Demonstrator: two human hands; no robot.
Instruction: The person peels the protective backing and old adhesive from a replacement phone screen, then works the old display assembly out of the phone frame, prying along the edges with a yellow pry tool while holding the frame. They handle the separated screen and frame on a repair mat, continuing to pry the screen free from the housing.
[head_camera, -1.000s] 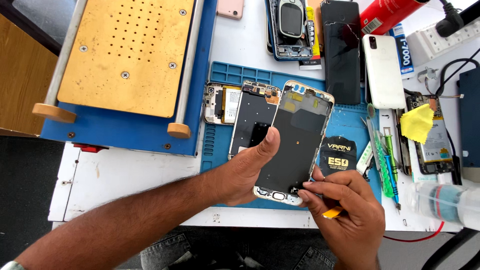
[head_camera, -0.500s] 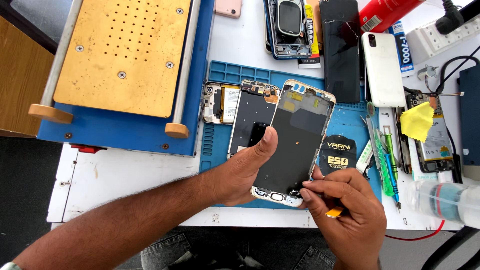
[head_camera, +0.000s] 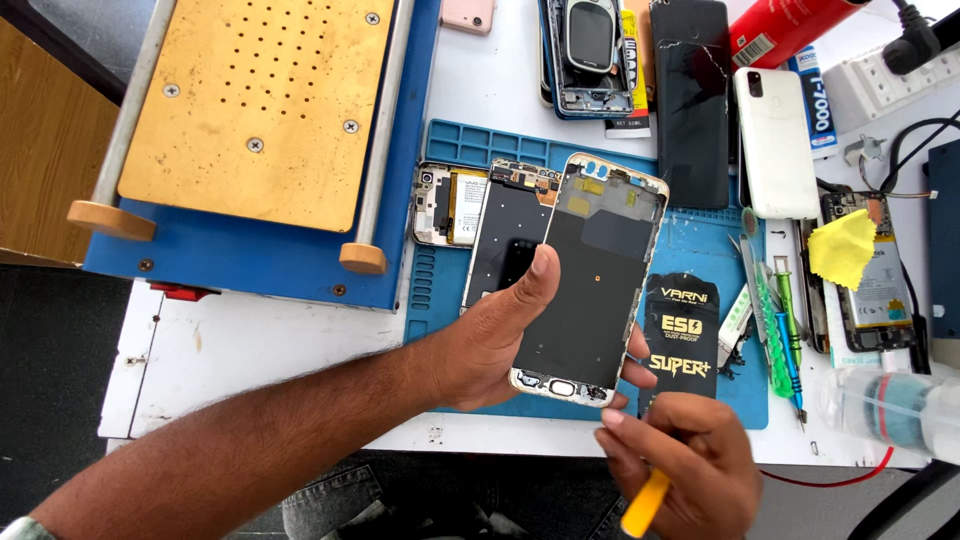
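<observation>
Hands: left hand (head_camera: 490, 340) grips an opened phone frame (head_camera: 590, 280) above the blue mat (head_camera: 700, 235); right hand (head_camera: 685, 465) is closed around a yellow tool (head_camera: 645, 505) just below

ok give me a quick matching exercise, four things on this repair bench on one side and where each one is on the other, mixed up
Things:
1. phone frame
2. yellow tool
3. yellow cloth
4. white phone

Places:
A. in the right hand
B. face down beside a black phone
C. in the left hand
D. on an opened phone at the right

Pairs: 1-C, 2-A, 3-D, 4-B
</observation>
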